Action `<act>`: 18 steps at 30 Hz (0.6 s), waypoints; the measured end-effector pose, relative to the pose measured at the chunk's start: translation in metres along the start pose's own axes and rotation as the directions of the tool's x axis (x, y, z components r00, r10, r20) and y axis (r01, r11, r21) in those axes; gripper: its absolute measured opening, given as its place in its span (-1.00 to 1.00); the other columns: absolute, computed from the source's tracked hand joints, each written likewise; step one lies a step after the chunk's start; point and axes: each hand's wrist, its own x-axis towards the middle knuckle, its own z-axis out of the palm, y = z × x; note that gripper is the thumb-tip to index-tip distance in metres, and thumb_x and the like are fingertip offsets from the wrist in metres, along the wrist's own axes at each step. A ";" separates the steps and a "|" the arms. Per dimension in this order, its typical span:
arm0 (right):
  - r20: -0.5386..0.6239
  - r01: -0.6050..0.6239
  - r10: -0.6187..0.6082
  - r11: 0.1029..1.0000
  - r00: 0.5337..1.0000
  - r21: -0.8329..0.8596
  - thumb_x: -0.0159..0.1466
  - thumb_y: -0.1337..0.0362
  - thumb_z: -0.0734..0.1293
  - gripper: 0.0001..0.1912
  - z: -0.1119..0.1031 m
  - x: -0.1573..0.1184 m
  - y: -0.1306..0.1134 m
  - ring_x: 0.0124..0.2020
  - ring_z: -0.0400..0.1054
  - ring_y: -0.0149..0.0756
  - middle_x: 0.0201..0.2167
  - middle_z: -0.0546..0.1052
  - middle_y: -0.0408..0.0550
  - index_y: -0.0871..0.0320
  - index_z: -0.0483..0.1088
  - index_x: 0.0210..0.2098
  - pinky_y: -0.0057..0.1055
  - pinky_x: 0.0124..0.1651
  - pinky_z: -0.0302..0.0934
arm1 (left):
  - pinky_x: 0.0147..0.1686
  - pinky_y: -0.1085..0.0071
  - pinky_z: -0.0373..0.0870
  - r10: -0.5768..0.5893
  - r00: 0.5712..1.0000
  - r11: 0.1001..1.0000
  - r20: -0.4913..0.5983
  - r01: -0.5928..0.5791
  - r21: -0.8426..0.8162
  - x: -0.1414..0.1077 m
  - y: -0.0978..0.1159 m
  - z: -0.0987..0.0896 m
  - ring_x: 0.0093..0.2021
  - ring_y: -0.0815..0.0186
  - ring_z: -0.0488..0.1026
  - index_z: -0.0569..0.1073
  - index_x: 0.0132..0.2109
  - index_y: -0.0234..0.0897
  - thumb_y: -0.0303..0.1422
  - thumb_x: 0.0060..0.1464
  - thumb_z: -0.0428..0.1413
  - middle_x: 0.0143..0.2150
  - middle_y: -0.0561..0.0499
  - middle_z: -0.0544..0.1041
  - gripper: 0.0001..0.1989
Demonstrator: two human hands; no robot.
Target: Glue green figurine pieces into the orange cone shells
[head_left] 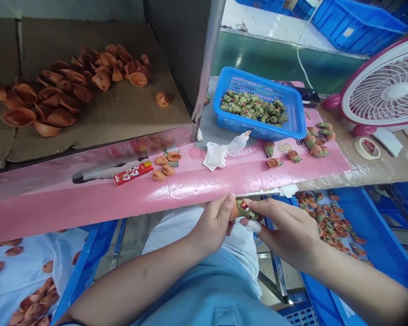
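Between my two hands, just below the pink table edge, is a small orange and green figure (244,210) with a red spot and an eye-like mark. My left hand (214,222) is closed round its orange end. The fingers and thumb of my right hand (287,228) pinch its green end; a white wrap covers the thumb tip. Above the hands, a white squeeze bottle (238,143) lies beside a crumpled tissue (215,156) on the pink sheet (190,181).
A blue basket (260,131) holds green pieces. Orange cups (49,97) lie on a cardboard shelf (122,113) at left. Blue trays stand below the table at left (78,276) and right (377,244). A fan (391,88), tape roll (367,148) and red box (133,173) are around.
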 end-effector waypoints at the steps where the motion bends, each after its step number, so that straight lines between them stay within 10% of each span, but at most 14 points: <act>1: 0.011 0.001 -0.001 1.000 1.000 -0.002 0.13 0.35 0.28 -0.74 0.000 0.001 0.001 -0.46 0.35 -0.41 -0.44 0.46 -0.08 0.19 0.26 -0.16 -0.51 -0.40 0.25 | -0.62 0.49 0.10 -0.009 1.000 1.000 -0.006 0.009 -0.013 0.001 0.000 0.000 -0.67 0.44 0.14 0.19 -0.57 -0.28 0.00 0.10 -0.30 -0.72 0.14 0.15 -0.49; 10: 0.165 0.174 -0.148 0.972 0.975 -0.160 0.17 0.38 0.18 -0.82 -0.010 0.015 0.010 -0.54 0.28 -0.40 -0.52 0.43 -0.08 0.22 0.27 -0.21 -0.50 -0.54 0.11 | -0.70 0.51 0.04 -0.161 0.985 0.960 0.068 0.172 -0.219 0.008 -0.002 -0.007 -0.73 0.47 0.10 0.24 -0.60 -0.32 0.00 0.08 -0.25 -0.76 0.12 0.16 -0.46; 18: 0.206 -0.117 0.096 0.989 0.974 0.092 0.16 0.27 0.25 -0.87 -0.011 0.013 0.009 -0.61 0.23 -0.50 -0.60 0.38 -0.15 0.21 0.32 -0.35 -0.58 -0.55 0.09 | -0.20 0.39 0.29 0.257 0.962 0.949 -0.098 -0.270 -0.162 -0.009 -0.001 -0.018 -0.13 0.24 0.36 0.41 -0.12 -0.33 -0.27 0.15 -0.13 -0.13 -0.10 0.45 -0.69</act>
